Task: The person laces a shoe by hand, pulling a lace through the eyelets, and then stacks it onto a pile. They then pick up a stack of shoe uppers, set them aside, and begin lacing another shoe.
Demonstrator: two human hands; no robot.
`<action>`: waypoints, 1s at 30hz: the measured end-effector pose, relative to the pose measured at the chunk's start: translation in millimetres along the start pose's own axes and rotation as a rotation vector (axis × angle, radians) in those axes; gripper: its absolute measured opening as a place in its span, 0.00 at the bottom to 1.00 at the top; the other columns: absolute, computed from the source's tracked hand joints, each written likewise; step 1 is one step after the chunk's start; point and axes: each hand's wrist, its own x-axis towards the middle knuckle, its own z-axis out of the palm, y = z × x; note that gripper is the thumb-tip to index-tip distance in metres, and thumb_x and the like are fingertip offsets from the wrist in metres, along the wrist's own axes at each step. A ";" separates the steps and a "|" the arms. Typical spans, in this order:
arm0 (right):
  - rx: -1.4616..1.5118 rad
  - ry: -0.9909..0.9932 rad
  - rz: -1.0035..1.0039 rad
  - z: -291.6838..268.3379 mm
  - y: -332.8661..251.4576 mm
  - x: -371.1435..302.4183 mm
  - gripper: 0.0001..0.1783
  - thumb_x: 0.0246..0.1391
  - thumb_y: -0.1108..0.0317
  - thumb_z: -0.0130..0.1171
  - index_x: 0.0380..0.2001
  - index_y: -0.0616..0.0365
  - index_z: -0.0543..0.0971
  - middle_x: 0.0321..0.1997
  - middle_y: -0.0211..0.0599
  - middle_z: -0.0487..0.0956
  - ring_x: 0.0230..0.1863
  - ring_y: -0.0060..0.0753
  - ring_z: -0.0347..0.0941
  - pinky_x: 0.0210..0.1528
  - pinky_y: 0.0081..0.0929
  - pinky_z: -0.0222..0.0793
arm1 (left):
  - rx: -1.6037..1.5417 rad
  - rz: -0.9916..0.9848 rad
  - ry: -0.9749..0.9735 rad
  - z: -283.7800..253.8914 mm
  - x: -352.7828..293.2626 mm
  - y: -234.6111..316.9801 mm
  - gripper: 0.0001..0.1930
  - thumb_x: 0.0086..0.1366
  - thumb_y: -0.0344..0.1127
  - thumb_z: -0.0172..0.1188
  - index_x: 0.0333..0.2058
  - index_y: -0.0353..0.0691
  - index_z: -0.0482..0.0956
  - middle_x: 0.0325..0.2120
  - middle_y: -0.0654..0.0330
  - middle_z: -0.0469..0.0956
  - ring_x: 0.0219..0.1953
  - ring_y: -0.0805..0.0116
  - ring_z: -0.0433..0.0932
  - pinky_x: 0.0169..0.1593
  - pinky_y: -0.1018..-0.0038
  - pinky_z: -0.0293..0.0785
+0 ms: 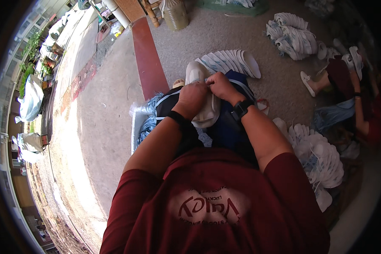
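White shoe (208, 114) over our lap (225, 125).
We set the left hand (193, 98) and right hand (224, 89) close together at the shoe's middle. Fingers are curled inward; tips partly hidden, we cannot tell what they grasp. Left of the shoe sit blue laces (147, 122); just beyond it lies a nested row of white shoes (229, 61).
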 end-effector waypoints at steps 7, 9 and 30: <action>-0.026 0.095 -0.007 -6.3 9.0 0.5 0.05 0.32 0.75 0.60 0.19 0.63 0.78 0.19 0.45 0.77 0.23 0.38 0.76 0.28 0.29 0.70 | -0.504 0.414 -0.103 -58.1 -45.3 35.1 0.05 0.49 0.30 0.55 0.20 0.37 0.70 0.14 0.52 0.71 0.18 0.52 0.73 0.21 0.63 0.68; -0.130 0.076 0.012 -4.4 -9.1 -2.2 0.04 0.34 0.73 0.60 0.18 0.61 0.77 0.19 0.44 0.76 0.24 0.41 0.75 0.28 0.31 0.69 | -0.553 0.353 -0.176 -59.7 -73.0 39.1 0.06 0.50 0.31 0.56 0.21 0.36 0.71 0.18 0.50 0.73 0.22 0.53 0.75 0.25 0.65 0.70; -0.479 0.060 -0.326 25.2 -42.0 -12.1 0.11 0.39 0.69 0.62 0.31 0.57 0.79 0.27 0.48 0.73 0.32 0.51 0.71 0.35 0.40 0.68 | -2.084 -0.670 0.078 -22.4 -67.6 -52.5 0.03 0.58 0.30 0.60 0.28 0.39 0.75 0.23 0.68 0.73 0.25 0.82 0.71 0.29 0.86 0.67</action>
